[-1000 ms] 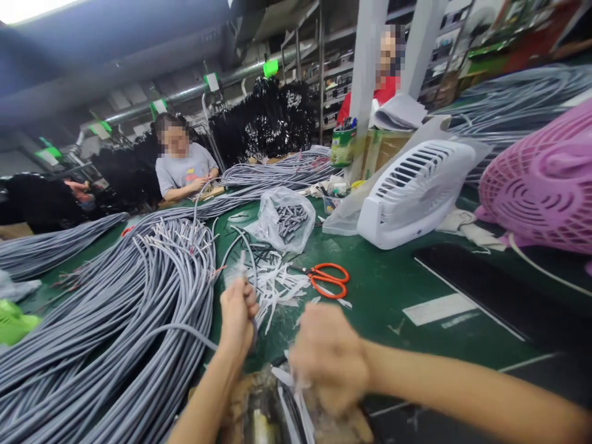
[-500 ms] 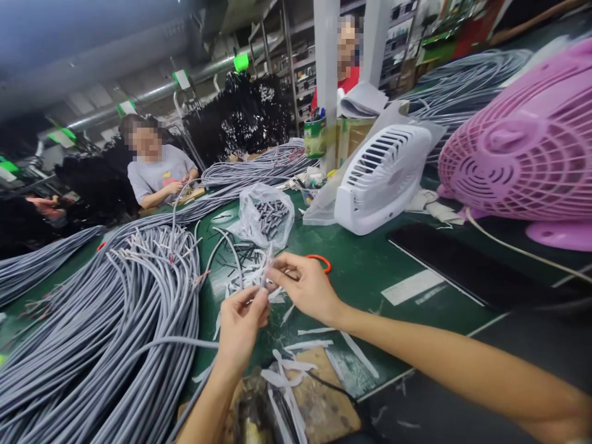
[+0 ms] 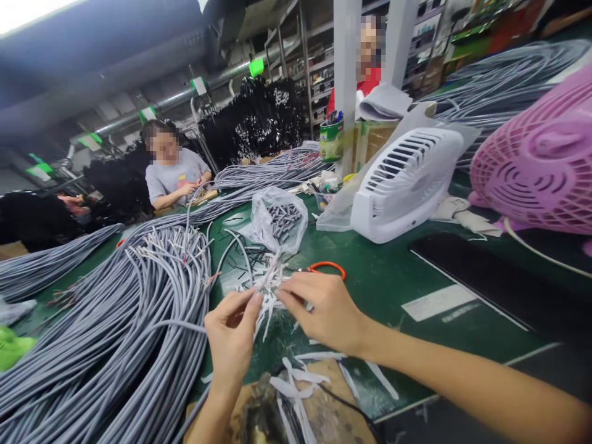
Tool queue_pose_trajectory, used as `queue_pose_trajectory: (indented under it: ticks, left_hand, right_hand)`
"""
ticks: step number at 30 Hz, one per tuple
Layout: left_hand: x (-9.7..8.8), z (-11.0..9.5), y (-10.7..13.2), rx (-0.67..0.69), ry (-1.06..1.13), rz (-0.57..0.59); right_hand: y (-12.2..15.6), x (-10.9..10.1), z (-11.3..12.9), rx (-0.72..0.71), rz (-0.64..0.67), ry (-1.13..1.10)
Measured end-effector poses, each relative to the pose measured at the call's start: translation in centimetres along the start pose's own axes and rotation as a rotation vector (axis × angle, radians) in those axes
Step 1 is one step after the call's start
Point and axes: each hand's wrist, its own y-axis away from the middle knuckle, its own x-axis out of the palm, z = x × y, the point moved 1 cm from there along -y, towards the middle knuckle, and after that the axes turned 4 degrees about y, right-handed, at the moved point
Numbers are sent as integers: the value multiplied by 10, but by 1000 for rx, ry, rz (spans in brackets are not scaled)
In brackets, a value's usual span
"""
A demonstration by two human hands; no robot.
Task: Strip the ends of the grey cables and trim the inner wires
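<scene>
My left hand (image 3: 234, 330) is closed, thumb and fingers pinching the end part of a grey cable (image 3: 178, 324). From the pinch, the stripped, pale end of the cable points up and away from me. Just to the right, my right hand (image 3: 326, 308) is closed too, its fingertips pressed together close to the cable end. Whatever lies between those fingertips is too small or hidden to make out. Beneath and beyond both hands lie white strips (image 3: 266, 308) and short dark sleeve pieces (image 3: 254, 253). Orange-handled scissors (image 3: 330, 266) lie behind my right hand.
A big bundle of grey cables (image 3: 152, 308) fills the left side. A clear bag of short grey tubes (image 3: 282, 222) lies ahead. White fan (image 3: 407, 185), pink fan (image 3: 536, 160) and a black flat object (image 3: 481, 277) are at right. A co-worker (image 3: 176, 166) sits across the table.
My right hand has drawn slightly to the right of the cable end, leaving a small gap between the hands. My left hand keeps its pinch. The camera view has turned a little left.
</scene>
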Motion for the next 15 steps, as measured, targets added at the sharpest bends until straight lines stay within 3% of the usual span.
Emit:
queue_pose_trajectory:
  ticks: [3, 8, 15]
  left_hand:
    - [-2, 0, 0, 94, -100, -60]
    - [-2, -4, 6, 228, -251, -90]
    - [0, -8, 10, 352, -368, -60]
  right_hand:
    - [7, -2, 12, -148, -150, 87]
    - [11, 2, 9, -103, -117, 115]
    - [9, 0, 8, -84, -176, 185]
